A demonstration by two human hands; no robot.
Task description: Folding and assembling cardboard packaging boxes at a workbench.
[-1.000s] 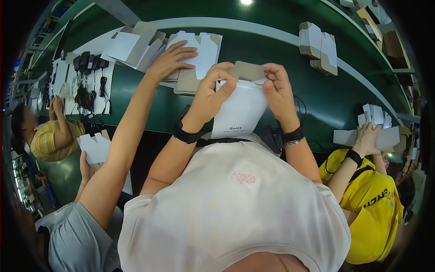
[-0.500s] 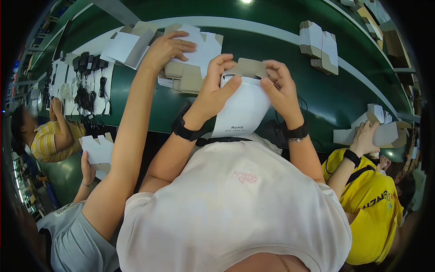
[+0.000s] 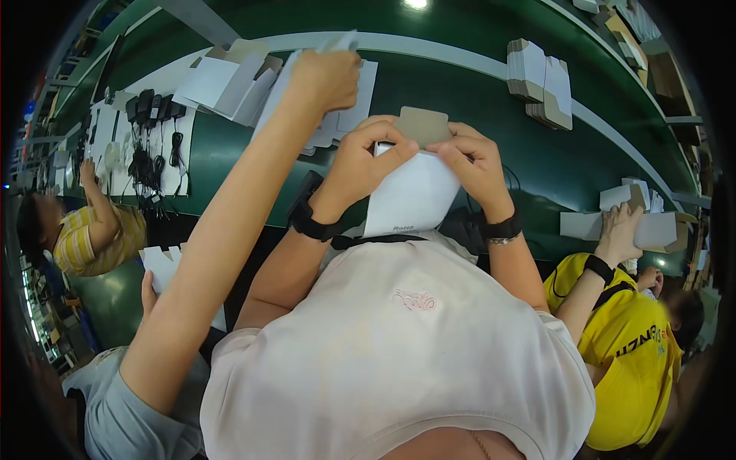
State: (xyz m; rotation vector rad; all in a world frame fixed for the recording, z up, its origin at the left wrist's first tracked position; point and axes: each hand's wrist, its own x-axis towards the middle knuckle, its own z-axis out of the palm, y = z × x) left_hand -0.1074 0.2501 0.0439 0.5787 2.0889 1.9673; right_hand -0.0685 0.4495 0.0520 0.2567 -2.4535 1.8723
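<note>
A white cardboard box (image 3: 414, 192) stands upright close to my chest, its grey-brown end flap (image 3: 423, 127) pointing away from me. My left hand (image 3: 373, 157) grips the box's upper left corner, thumb pressed near the base of the flap. On the opposite corner my right hand (image 3: 477, 161) is closed in the same way, its thumb by the flap's right side. Both sets of fingers curl behind the cardboard, where their tips are hidden. I wear a black band on each wrist.
At left, a co-worker's arm (image 3: 230, 192) reaches across to flat white cartons (image 3: 359, 92). Part-folded boxes (image 3: 218, 80) and black adapters with cables (image 3: 149, 115) lie farther left. Bundled flat cartons (image 3: 539, 80) rest at far right. A person in yellow (image 3: 629, 345) handles a box (image 3: 658, 230).
My thumbs have moved inward toward the flap, and the flap now stands up more. The co-worker's hand at left has closed on a carton and lifted it.
</note>
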